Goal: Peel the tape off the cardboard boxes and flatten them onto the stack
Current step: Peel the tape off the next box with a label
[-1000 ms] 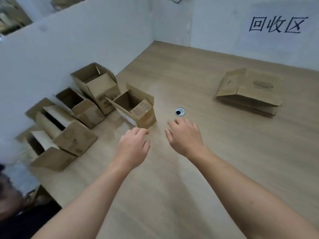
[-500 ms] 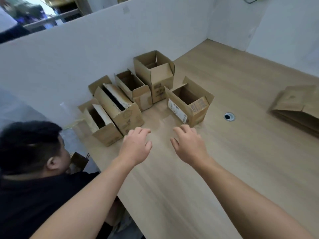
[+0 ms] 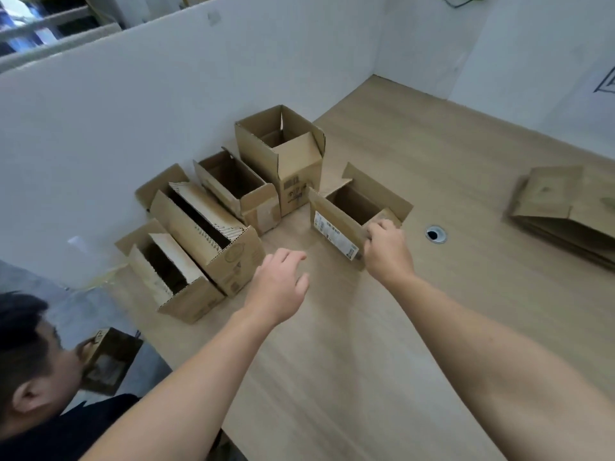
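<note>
**Right hand on the labelled box, stack off to its right**

Head view: The right hand has its fingers curled over the near right corner of the labelled box, thumb side against the flap with the white sticker. That box stands open-topped on the table, its long side running on a slant from far-left to near-right, so the hand holds the end closest to the person. The left hand hovers apart from it, down and to the left, fingers spread and relaxed, holding nothing; it is the nearer one to the box's free far-left end.

The stack of flattened cardboard lies well apart to the right, past the round cable hole, so the gripping hand is on the stack's side. I would guess the box wants lifting clear of its four neighbours, which crowd just beside it against the white wall. Whether tape holds its bottom I cannot tell from here; the underside is hidden. Another person crouches at the lower left beside the table.
</note>
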